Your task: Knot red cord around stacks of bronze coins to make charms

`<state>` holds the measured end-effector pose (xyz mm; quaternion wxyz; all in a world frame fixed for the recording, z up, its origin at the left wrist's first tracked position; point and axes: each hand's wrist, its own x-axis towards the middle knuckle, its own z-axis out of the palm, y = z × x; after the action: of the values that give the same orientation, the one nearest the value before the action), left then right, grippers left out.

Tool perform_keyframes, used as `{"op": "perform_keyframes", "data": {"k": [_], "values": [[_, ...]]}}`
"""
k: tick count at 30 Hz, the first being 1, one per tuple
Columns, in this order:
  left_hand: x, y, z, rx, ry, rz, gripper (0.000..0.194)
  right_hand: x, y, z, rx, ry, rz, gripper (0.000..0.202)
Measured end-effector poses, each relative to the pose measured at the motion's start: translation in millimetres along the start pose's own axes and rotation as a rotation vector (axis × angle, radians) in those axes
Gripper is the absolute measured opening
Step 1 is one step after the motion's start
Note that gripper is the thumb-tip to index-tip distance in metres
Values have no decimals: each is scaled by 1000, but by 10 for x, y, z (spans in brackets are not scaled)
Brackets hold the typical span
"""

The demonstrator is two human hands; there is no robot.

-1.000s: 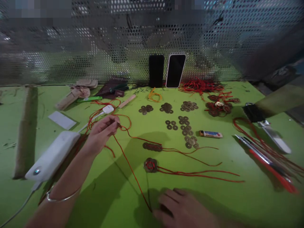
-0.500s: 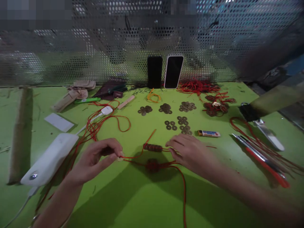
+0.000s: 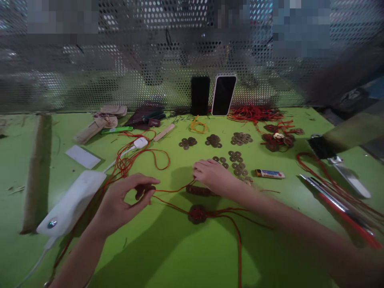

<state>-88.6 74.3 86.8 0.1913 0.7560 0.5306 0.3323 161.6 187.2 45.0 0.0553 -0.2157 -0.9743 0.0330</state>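
Note:
My left hand [image 3: 126,204] is closed, thumb and fingertips gripping red cord [image 3: 169,191] beside a small dark piece [image 3: 144,191] partly hidden in the palm. Two strands run rightward from it. One leads to a short dark roll [image 3: 196,190] wrapped in cord, the other to a round coin cluster [image 3: 197,215] bound with red cord, lying on the green table. Over the roll, my right hand [image 3: 212,174] has its fingers pinched on the upper strand. Its wrist covers the roll's right end. Loose cord tails trail right and toward me from the round cluster.
Small piles of holed coins [image 3: 241,139] lie beyond my right hand, with a lighter [image 3: 270,174] to their right. A red-handled cutter [image 3: 339,208] and a brush [image 3: 325,146] are at right. A white power bank [image 3: 72,204] and tangled cord flank my left. Two phones [image 3: 224,95] lean on the mesh.
My right hand has moved left, from the roll's right end to above it, and now pinches the strand there. The left hand has turned, showing the dark piece. The view has shifted slightly.

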Motion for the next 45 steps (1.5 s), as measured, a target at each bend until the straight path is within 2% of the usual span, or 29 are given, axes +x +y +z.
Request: {"op": "perform_keyframes", "data": {"k": [3,6,9,11,13,16,17,20,23,26,29,31,33,39,45], "values": [[-26,-82,-99,160,24,51,14,-146,9,-133,35,25,53,10],[-81,-206,-168,344,37,36,11,-411,0,-341,96,65,145,12],[-142,-328,-213,504,-29,23,14,-731,-37,-518,285,132,214,10],[-172,-387,-234,593,-57,41,17,-925,-101,-555,387,144,240,10],[-192,-425,-247,658,-56,51,21,-1080,-225,-498,416,119,250,11],[-207,-445,-247,663,-59,12,24,-1239,-535,-258,426,116,195,17],[-207,-444,-239,636,-61,-20,24,-1278,-655,-157,425,119,140,19],[-191,-424,-196,479,-72,-181,27,-1369,-951,106,445,235,7,20],[-154,-395,-155,341,-92,-332,29,-1426,-1061,203,509,250,-28,21],[-122,-373,-141,290,-83,-399,29,-1448,-1037,150,542,206,-47,24],[-111,-370,-146,204,-78,-476,30,-1458,-974,41,524,84,-123,16],[-115,-386,-148,125,-79,-526,31,-1476,-911,-31,522,-26,-118,8],[-124,-417,-144,39,-64,-567,34,-1517,-832,-86,503,-59,-74,12],[-138,-485,-99,-175,7,-626,35,-1749,-644,-72,393,-17,57,42],[-93,-393,3,-223,19,-621,23,-1850,-400,-108,72,113,59,51]]}}
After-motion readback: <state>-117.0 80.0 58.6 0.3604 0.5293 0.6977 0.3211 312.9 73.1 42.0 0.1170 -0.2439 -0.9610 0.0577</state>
